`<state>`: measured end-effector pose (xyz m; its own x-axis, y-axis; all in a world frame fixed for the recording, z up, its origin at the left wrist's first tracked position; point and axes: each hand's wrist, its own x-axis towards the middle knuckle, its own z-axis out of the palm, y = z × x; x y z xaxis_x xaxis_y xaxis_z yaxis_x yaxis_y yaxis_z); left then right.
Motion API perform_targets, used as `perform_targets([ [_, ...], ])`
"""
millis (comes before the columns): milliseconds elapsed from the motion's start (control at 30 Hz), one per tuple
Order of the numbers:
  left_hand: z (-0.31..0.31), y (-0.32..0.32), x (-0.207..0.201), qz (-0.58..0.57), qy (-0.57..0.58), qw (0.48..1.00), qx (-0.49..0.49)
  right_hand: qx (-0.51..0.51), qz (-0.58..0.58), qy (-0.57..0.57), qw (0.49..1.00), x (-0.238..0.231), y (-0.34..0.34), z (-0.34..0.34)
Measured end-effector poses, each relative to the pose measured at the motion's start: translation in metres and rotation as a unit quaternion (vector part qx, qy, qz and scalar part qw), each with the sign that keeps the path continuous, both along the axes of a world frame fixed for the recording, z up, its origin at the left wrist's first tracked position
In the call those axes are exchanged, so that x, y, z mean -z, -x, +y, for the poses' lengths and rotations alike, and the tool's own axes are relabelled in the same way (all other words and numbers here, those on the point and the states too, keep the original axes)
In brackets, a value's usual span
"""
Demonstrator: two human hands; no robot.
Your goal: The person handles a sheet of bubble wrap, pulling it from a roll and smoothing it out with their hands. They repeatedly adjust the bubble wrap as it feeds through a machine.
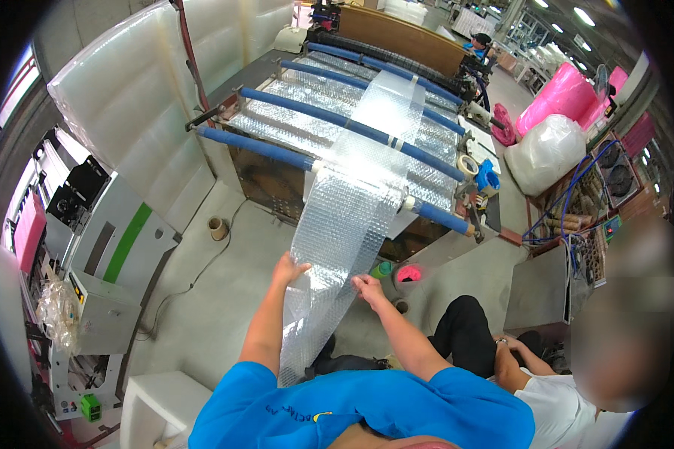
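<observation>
Off the front edge of the roller machine (pixel 273 183), the clear bubble film (pixel 344 224) is running over the front blue roller (pixel 254 147) and slanting down toward the person, the left hand (pixel 288 271) closing its thumb and fingers on the film's left edge while the right hand (pixel 368 289) is pinching the right edge between curled fingers. Grey floor (pixel 228 277) is spreading out leftward around a cardboard core (pixel 217 228), while a co-worker's dark-clad knee (pixel 464 322) is narrowing the right side. Behind the blue shirt (pixel 352 411) the film's lower end is disappearing, and some left fingertips are hiding behind the sheet.
</observation>
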<state>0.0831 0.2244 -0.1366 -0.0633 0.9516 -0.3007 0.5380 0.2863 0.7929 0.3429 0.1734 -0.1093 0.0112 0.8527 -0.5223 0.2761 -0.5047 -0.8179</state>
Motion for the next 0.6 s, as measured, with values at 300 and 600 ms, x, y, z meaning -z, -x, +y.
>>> perform_targets([
  [300,0.047,-0.010,-0.117,-0.104,-0.039,0.994,0.000,0.218,0.193,-0.139,0.946,-0.069,0.020,0.032],
  [600,-0.001,0.003,-0.118,-0.205,0.097,0.974,0.025,0.060,0.006,-0.098,0.993,0.002,0.069,-0.044],
])
